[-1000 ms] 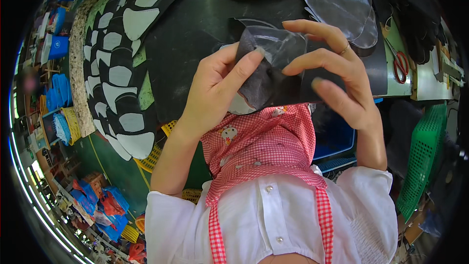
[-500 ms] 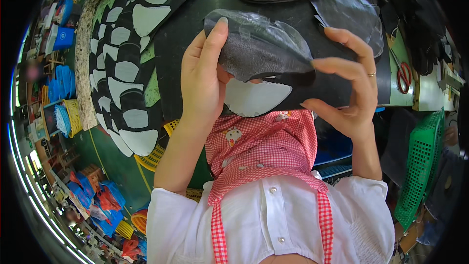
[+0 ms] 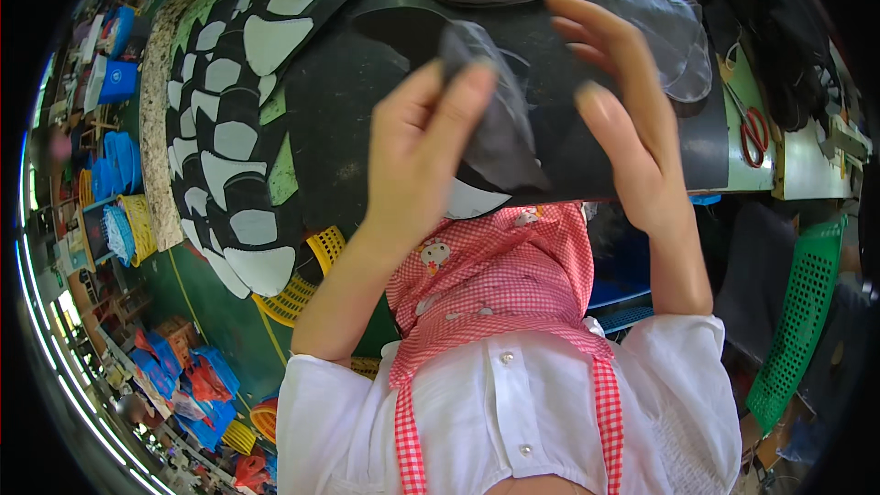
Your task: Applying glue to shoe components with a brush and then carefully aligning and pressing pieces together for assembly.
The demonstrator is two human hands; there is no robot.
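You pinch a dark, film-covered piece [image 3: 506, 124] between the thumb and fingers of your left hand [image 3: 417, 142], holding it tilted at the middle of the frame, above the black mat [image 3: 335, 142] on the green bench [image 3: 282, 181]. Your right hand [image 3: 637, 119], slightly blurred, stands just to the right, fingers raised and thumb well apart, with nothing visible in its grasp. Below the dark piece, a white panel [image 3: 472, 203] shows at the mat's lower edge. Overlapping black pieces with white patches [image 3: 240, 140] line the upper left, while clear sheets [image 3: 683, 73] lie at upper right, near red-handled scissors [image 3: 753, 137]; a green basket [image 3: 796, 312] stands at the right of the frame
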